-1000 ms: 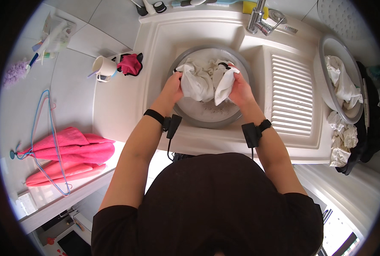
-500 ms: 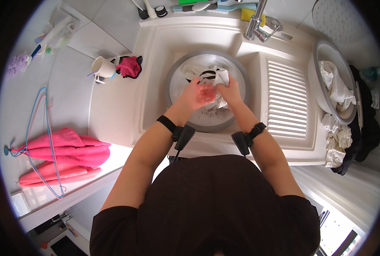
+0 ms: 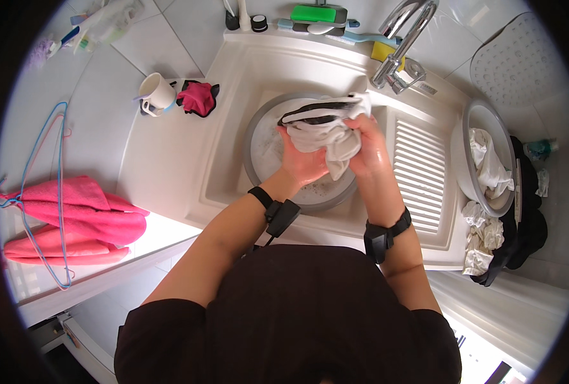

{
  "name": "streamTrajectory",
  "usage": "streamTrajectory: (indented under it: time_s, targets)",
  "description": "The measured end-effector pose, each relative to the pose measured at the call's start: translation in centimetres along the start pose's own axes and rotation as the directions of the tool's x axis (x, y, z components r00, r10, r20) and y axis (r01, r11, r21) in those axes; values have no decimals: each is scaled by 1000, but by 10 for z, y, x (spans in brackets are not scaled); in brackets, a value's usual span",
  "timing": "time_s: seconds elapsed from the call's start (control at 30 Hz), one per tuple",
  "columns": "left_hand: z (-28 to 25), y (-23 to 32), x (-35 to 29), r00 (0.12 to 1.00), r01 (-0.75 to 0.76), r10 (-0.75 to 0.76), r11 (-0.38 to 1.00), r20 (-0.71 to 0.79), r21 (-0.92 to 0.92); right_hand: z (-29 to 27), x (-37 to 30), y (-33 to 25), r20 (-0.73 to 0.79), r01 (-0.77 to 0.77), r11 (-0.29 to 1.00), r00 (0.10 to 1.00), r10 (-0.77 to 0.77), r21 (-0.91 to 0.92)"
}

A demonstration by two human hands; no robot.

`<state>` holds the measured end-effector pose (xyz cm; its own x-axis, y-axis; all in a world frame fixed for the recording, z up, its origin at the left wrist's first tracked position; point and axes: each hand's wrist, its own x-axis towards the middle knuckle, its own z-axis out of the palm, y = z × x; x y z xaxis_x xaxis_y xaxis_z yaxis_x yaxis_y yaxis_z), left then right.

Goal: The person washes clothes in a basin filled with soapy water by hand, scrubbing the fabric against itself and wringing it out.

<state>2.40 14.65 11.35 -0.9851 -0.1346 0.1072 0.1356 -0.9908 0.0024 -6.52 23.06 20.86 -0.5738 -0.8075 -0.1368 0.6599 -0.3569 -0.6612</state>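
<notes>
both hands now lift the white cloth (image 3: pixel 326 137) higher, left hand (image 3: pixel 303 163) and right hand (image 3: pixel 369 150) fingers clenched on it. the grey basin (image 3: pixel 259 150) below holds soapy water. at 3 o'clock, a bowl (image 3: pixel 473 137) holds cloths.

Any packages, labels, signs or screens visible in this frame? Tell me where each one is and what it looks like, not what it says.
No signs or screens show.
Small dark-capped bottles: on the ledge behind the sink, left of the green thing; too small to tell any label.
Green rectangular container: on the same ledge, left of the tap; flat, bright green.
Teal bottle-like thing: far right, beyond the grey basin; partly hidden.
</notes>
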Motion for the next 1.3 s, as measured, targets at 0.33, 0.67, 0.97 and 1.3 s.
streamTrajectory:
  time_s: [0.33, 0.67, 0.97, 1.3]
  targets:
    - [-51, 41, 6, 846, -202, 180, 979, -502, 11, -116, 14, 40, -249, -303, 941, 933, 261, -150]
    - [-115, 50, 34, 485, 189, 1, 976, -874, 106, -160, 36, 101, 92, 92, 27, 996, 20, -995]
    - [-218, 73, 9, 751, 320, 154, 766, -642, 557, -178, 55, 143, -237, -85, -482, 935, 263, -872]
    - [-187, 68, 24, 867, 326, 265, 336, -421, 883, -175, 81, 123, -504, -203, -567, 740, 445, -798]
